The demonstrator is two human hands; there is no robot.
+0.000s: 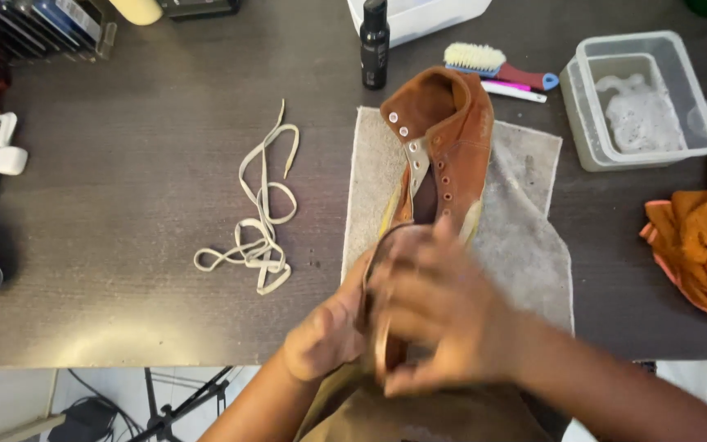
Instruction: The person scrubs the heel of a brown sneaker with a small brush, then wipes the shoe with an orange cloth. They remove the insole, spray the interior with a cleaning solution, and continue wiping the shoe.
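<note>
A rust-brown high-top shoe (443, 139) without its lace lies on a grey towel (525, 237), its ankle opening pointing away from me. My left hand (325, 331) grips the toe end from the left. My right hand (439, 307) covers the toe from above with fingers curled over it; the toe itself is hidden and the hands are blurred. A loose cream shoelace (259, 213) lies tangled on the dark table (124, 196), to the left of the towel.
A black bottle (375, 42), a brush with a red and blue handle (493, 65) and a clear tub of foamy water (640, 98) stand at the back. An orange cloth (701, 250) lies at the right. Small white items (6, 143) sit at the far left.
</note>
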